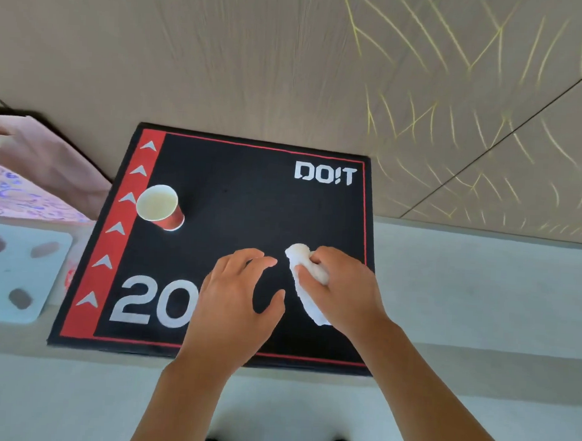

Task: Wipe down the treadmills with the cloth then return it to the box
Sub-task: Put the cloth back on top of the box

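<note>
Right hand (343,283) gripping white cloth (308,282) near mat's (251,184) right edge; left hand (236,301) spread loosely, empty. No treadmill or box visible; progress unclear.

The black mat (243,197) reads "DO!T" and, partly hidden, "20".

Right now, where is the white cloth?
In the head view, the cloth is gripped in the right hand, over the black mat's lower right, beside the left hand.
</note>
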